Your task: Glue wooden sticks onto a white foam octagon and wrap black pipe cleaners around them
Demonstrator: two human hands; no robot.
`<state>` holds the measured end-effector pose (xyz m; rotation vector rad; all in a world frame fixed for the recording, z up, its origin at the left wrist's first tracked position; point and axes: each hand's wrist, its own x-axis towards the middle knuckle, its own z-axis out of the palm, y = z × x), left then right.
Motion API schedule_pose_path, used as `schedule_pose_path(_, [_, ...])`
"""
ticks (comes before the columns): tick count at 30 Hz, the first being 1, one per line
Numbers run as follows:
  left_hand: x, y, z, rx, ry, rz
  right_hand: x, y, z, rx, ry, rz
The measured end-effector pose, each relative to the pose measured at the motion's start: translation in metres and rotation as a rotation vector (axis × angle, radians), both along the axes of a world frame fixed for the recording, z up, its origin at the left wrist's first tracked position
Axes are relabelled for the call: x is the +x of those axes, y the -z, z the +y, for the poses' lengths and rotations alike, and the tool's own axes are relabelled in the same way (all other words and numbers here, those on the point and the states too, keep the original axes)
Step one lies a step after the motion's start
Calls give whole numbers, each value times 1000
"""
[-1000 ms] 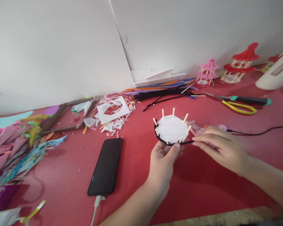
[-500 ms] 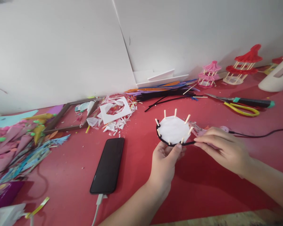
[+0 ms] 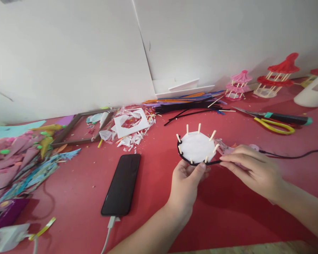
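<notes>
A white foam board piece with several corners (image 3: 196, 146) carries short wooden sticks standing up around its rim. My left hand (image 3: 187, 181) grips its near edge, thumb on top and fingers beneath. A black pipe cleaner (image 3: 213, 162) winds round the sticks along the left and near sides. Its loose end runs to the right, pinched between the thumb and fingers of my right hand (image 3: 250, 169). The far and right-hand sticks have no black strand round them. Just behind my right hand lies a pink piece in clear wrap (image 3: 222, 146), partly hidden.
A phone (image 3: 122, 185) on a white cable lies left of my hands. Scissors (image 3: 272, 120), pipe cleaners (image 3: 185, 102), and a pink pagoda model (image 3: 238, 85) and a red one (image 3: 277, 76) stand or lie behind. Foam scraps (image 3: 132, 123) and coloured craft pieces (image 3: 21, 155) cover the left.
The view has shifted slightly, so everything sits a little differently in frame. Both hands keep their hold on the foam piece and the black pipe cleaner, with hardly any other movement.
</notes>
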<state>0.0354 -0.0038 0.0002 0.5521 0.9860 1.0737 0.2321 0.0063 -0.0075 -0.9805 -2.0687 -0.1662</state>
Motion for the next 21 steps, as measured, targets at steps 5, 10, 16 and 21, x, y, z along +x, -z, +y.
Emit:
schedule_pose_path(5, [-2, 2, 2, 14, -13, 7, 0, 2, 2, -50, -21, 14])
schedule_pose_path(10, [-5, -1, 3, 27, -8, 3, 0, -1, 1, -73, -44, 49])
schedule_pose_path(16, [-6, -5, 3, 70, 27, 94, 0, -7, 0, -155, -28, 98])
schedule_pose_path(21, [-7, -1, 4, 124, 62, 168, -1, -8, 0, -187, 0, 148])
